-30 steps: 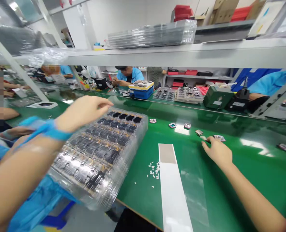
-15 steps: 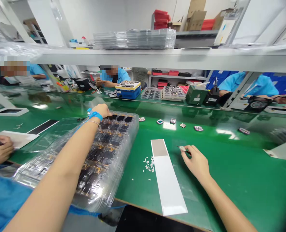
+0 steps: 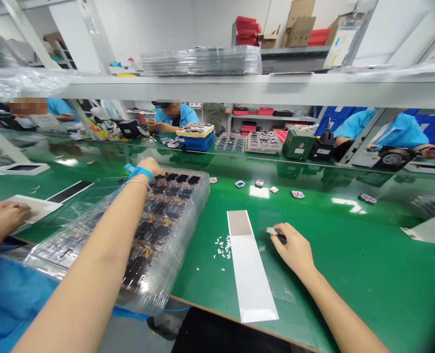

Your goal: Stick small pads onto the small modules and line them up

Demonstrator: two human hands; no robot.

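Observation:
My left hand (image 3: 151,167) reaches over the far end of a stack of clear plastic trays (image 3: 188,230). Its fingers are bent down at a tray pocket, and what they pinch, if anything, is hidden. Dark flat parts (image 3: 172,208) with orange-brown strips fill the top tray's pockets. In my right hand (image 3: 294,247) is a slim pointed tool (image 3: 270,231) with a dark handle and whitish wrapping near its tip, held just above the green mat. Between the hands lies a long white sheet (image 3: 252,279) with a beige patch at its far end. Small white bits (image 3: 222,246) are scattered along its left edge.
Several small metal-rimmed parts (image 3: 297,194) lie in a row across the green table (image 3: 349,274). At left, another person's hands (image 3: 9,215) rest by a pale sheet. A white shelf beam (image 3: 217,90) crosses above the table. Co-workers in blue sit on the far side.
The view has shifted slightly. My left hand has moved a little left at the tray's far end. My right hand still holds the tool. The neighbour's hands have moved over their sheet.

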